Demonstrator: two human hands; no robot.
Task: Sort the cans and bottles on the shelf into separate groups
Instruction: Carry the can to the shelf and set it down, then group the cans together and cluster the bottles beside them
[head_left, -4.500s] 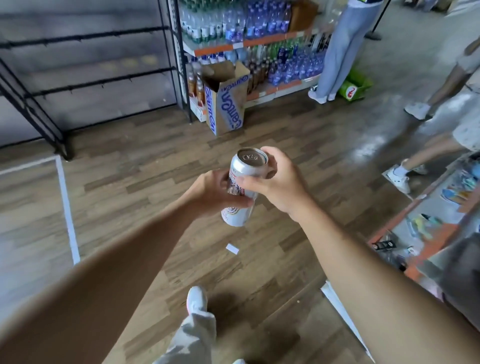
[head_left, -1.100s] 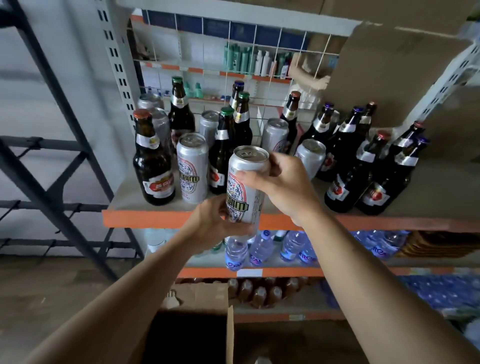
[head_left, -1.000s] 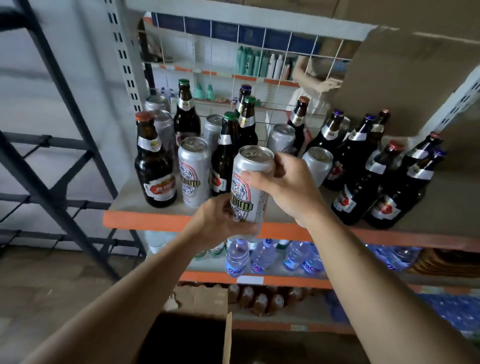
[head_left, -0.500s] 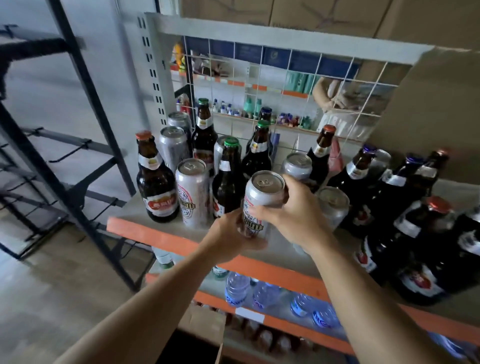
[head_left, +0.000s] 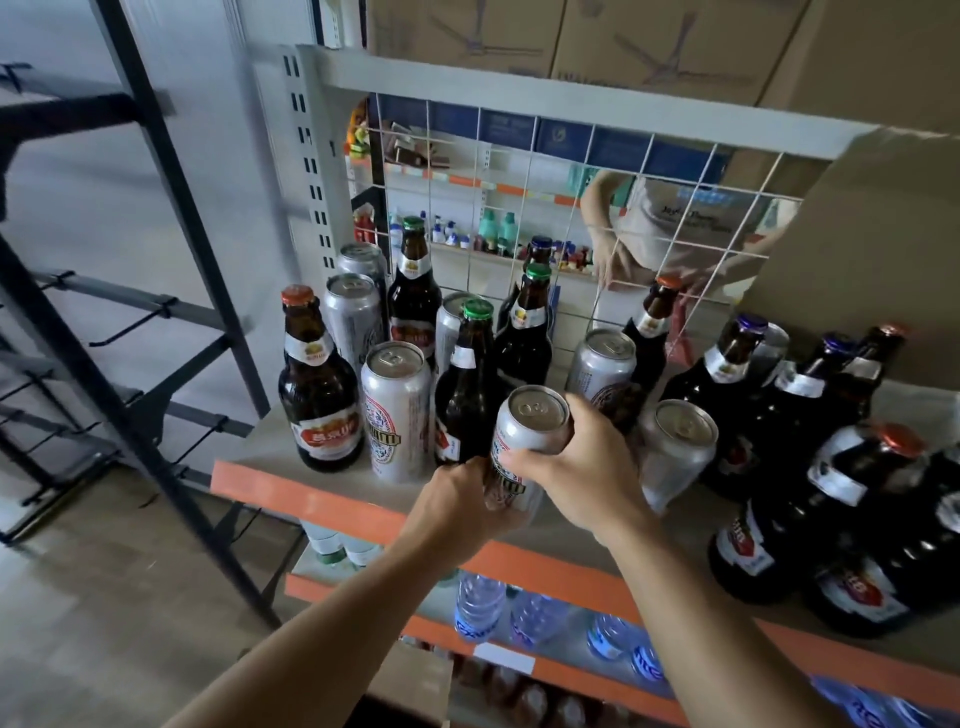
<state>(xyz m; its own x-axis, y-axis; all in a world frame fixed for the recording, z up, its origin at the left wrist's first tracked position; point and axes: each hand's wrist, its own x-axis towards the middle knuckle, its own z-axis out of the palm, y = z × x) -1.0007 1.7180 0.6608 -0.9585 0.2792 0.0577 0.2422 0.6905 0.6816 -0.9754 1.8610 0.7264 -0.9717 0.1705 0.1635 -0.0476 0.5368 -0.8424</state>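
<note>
The step in hand appeared to be placing a can. A silver beer can (head_left: 530, 431) was upright at the front of the shelf (head_left: 322, 501), held in both hands. They hid its base, so I could not tell whether it already rested on the board. The left hand (head_left: 457, 499) was wrapped round its lower body. The right hand (head_left: 587, 467) gripped it just under the rim, fingers (head_left: 584, 415) curled round the far side and thumb across the label. The can was just beside a green-capped bottle (head_left: 470, 384) on its left, with a neighbouring can (head_left: 675, 447) close by the right hand. The sorting looked far from done: a labelled can (head_left: 397, 410) and an orange-capped bottle (head_left: 317, 395) stood side by side at the left, while dark bottles (head_left: 727, 395) clustered at the right. The next move likely called for setting the can down level among its own kind, then loosening both grips without knocking the tall bottle.
</note>
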